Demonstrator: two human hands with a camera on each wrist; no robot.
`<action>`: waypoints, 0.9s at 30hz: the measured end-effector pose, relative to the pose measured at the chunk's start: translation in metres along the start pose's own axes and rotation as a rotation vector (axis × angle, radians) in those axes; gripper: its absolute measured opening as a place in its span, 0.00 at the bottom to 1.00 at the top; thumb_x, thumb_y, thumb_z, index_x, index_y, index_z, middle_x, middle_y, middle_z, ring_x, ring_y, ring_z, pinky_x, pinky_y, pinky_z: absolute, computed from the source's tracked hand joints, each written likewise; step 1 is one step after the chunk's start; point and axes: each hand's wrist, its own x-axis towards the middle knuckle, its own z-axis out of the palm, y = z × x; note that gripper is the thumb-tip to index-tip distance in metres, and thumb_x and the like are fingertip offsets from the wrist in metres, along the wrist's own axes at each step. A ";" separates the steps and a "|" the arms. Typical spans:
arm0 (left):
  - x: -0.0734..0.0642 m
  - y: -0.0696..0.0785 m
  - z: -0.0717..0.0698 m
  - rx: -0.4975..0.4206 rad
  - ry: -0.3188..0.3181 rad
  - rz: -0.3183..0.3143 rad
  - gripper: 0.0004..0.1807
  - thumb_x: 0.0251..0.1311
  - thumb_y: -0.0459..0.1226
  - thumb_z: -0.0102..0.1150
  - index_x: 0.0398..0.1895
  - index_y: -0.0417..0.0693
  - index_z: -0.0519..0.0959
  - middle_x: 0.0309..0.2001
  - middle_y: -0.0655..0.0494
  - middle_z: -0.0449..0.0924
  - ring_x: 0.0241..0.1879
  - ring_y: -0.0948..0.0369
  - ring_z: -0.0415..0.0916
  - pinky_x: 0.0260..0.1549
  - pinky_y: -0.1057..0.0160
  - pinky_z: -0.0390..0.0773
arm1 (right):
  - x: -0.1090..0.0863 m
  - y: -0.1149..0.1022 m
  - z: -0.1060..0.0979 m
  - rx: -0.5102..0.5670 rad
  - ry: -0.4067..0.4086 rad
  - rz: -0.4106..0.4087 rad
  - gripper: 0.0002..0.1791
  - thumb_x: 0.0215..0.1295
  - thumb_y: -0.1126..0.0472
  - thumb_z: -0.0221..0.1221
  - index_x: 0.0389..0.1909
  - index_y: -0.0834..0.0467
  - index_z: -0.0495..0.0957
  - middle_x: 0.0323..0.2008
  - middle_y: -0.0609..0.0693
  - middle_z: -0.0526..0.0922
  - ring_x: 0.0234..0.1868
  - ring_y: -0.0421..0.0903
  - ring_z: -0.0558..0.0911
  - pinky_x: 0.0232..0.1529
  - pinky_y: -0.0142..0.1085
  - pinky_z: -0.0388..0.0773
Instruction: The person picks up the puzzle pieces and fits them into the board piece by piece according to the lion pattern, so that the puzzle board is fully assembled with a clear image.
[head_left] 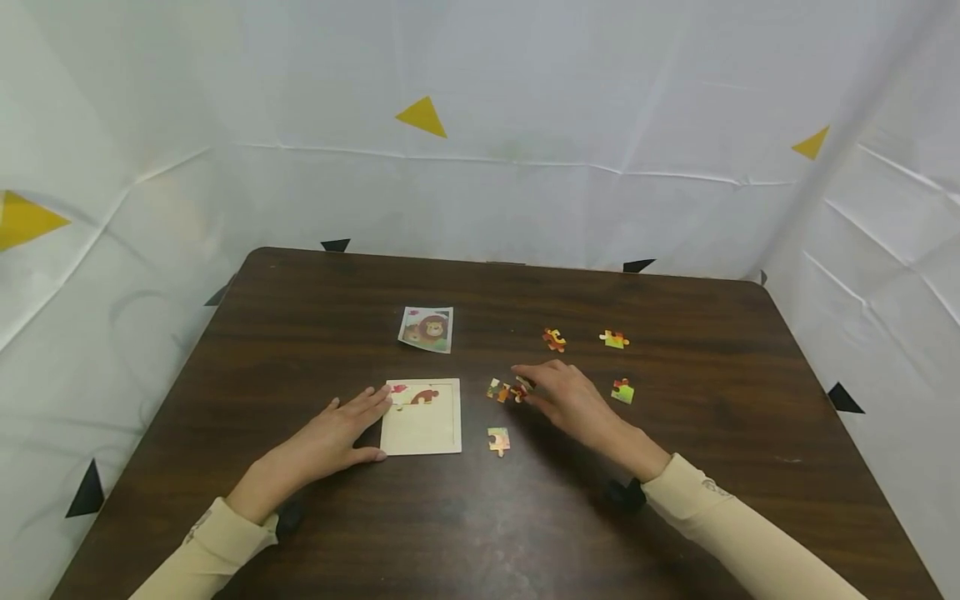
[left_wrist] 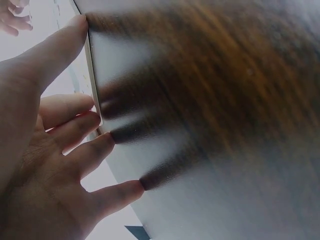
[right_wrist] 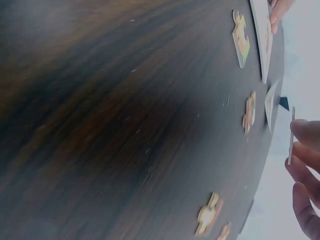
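Note:
My left hand (head_left: 333, 440) rests along the left edge of a pale square puzzle board (head_left: 422, 432), its fingers spread and fairly straight, fingertips touching the rim in the left wrist view. Fitted pieces (head_left: 424, 397) with pink and brown print lie in the board's top left part. Between thumb and fingers my right hand (head_left: 570, 402) pinches a jigsaw piece (right_wrist: 292, 136), seen edge-on and lifted off the table in the right wrist view. Close by its fingertips lies a loose jigsaw piece (head_left: 497, 390). Another piece (head_left: 498, 441) sits right of the board.
A picture card with a lion (head_left: 427, 328) lies behind the board. Beyond the right hand are an orange-brown piece (head_left: 554, 339), a yellow-green piece (head_left: 614, 339) and a green piece (head_left: 622, 392). The dark wooden table (head_left: 675, 517) meets white sheeting (head_left: 525, 208) behind.

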 end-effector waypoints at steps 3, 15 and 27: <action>0.000 0.001 -0.001 -0.005 -0.003 -0.007 0.43 0.56 0.50 0.66 0.70 0.38 0.62 0.73 0.42 0.54 0.70 0.44 0.55 0.58 0.30 0.58 | 0.009 -0.003 0.007 0.013 -0.028 -0.015 0.28 0.50 0.69 0.71 0.55 0.63 0.77 0.44 0.52 0.84 0.41 0.47 0.79 0.32 0.38 0.73; 0.000 0.001 0.000 -0.002 -0.002 -0.014 0.43 0.57 0.51 0.65 0.71 0.39 0.61 0.73 0.43 0.54 0.70 0.45 0.54 0.60 0.32 0.58 | 0.046 -0.015 0.030 0.029 -0.090 -0.068 0.24 0.54 0.68 0.69 0.54 0.61 0.79 0.45 0.49 0.85 0.43 0.46 0.79 0.34 0.38 0.75; 0.000 0.001 -0.001 -0.007 -0.011 -0.010 0.43 0.56 0.50 0.66 0.71 0.39 0.62 0.73 0.43 0.54 0.70 0.44 0.54 0.59 0.31 0.58 | 0.063 -0.027 0.053 0.111 -0.271 -0.042 0.23 0.60 0.67 0.65 0.57 0.59 0.77 0.50 0.49 0.83 0.47 0.47 0.78 0.42 0.40 0.75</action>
